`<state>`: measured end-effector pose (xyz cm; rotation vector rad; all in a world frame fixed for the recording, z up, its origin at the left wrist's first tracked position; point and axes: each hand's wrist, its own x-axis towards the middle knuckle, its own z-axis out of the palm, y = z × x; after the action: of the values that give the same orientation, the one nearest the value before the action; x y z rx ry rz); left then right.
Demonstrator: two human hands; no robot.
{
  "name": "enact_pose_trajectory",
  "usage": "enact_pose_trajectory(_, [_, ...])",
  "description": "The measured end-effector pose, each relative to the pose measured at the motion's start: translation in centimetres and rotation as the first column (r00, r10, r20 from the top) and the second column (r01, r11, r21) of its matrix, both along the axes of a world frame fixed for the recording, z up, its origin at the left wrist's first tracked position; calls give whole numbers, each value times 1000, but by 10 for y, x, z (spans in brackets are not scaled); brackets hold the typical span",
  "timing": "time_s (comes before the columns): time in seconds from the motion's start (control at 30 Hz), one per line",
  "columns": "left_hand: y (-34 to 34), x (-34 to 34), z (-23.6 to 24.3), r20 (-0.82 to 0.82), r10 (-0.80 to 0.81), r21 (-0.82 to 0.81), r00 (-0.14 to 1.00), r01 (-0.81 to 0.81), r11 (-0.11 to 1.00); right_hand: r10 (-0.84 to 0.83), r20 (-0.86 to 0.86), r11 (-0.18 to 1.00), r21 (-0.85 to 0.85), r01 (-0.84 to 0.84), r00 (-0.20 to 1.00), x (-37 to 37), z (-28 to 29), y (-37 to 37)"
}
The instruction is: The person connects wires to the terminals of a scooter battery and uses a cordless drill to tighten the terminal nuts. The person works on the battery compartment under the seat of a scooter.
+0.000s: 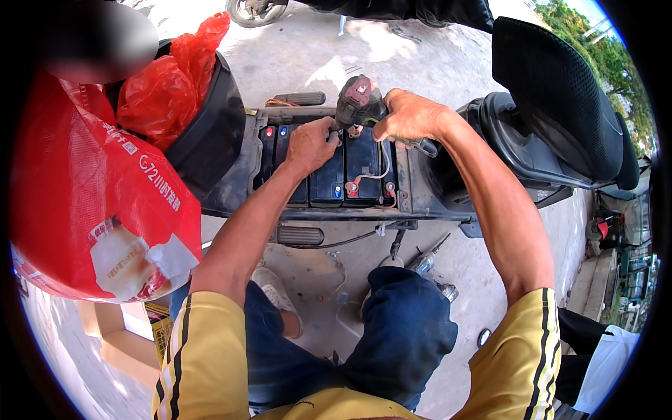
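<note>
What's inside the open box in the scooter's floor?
Black batteries side by side, a pale wire across one. The left hand and the drill in the right hand cover parts; what lies beneath is hidden.

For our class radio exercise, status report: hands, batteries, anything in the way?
Right hand gripping power drill. Left hand at drill's lower end, grip unclear. Black batteries side by side, white wire across one. Drill and left hand partly cover them.
</note>
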<state>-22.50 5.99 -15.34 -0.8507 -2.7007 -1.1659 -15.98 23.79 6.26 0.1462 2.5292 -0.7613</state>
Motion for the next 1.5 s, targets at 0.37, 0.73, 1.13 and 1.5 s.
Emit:
enact_pose_trajectory(0.37, [1, -1, -4, -45, -6, 41, 999, 8, 999, 32, 55, 995, 98, -37, 998, -18, 0, -1])
enact_pose_trajectory(0.73, [5, 2, -3, -57, 35, 10, 998, -35, 999, -13, 57, 995, 95, 7, 998, -13, 1, -3])
enact_pose_trajectory(1.13, [4, 2, -3, -75, 4, 24, 997, -2, 1000, -56, 24, 998, -38, 57, 998, -4, -16, 13])
enact_pose_trajectory(1.5, [12, 8, 3, 3, 98, -57, 995, -97, 994, 27, -34, 996, 81, -24, 999, 1, -1, 0])
